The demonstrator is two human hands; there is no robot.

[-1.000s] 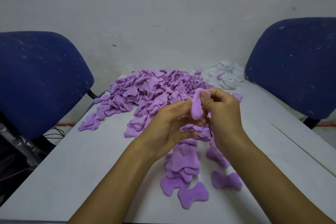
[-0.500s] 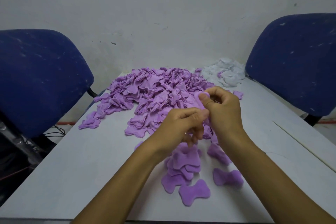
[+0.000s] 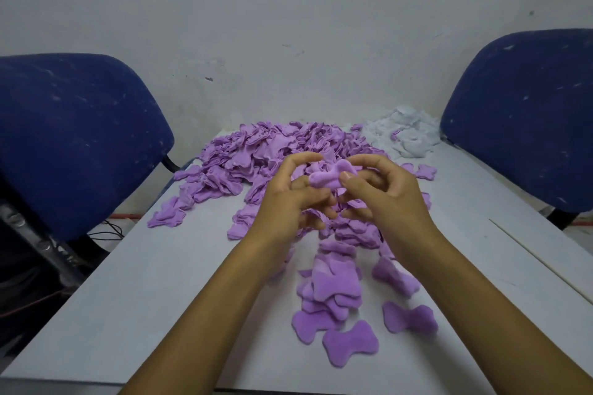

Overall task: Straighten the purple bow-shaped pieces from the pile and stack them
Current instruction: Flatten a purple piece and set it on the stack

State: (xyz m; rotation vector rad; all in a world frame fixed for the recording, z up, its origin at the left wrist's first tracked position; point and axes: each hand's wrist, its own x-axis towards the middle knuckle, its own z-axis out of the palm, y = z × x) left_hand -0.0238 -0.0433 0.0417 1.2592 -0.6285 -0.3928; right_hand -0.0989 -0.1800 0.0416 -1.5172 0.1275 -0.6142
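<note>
Above the purple pile (image 3: pixel 272 154), both hands, left (image 3: pixel 288 199) and right (image 3: pixel 385 192), pinch one bow-shaped piece (image 3: pixel 330 176) with curled fingers.

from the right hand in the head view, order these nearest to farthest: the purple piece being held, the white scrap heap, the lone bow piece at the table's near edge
1. Held purple piece: pinched by the right hand, left hand too.
2. White scrap heap: far right of the table, beyond the hand.
3. Lone bow piece: near edge, well below the hand.
</note>
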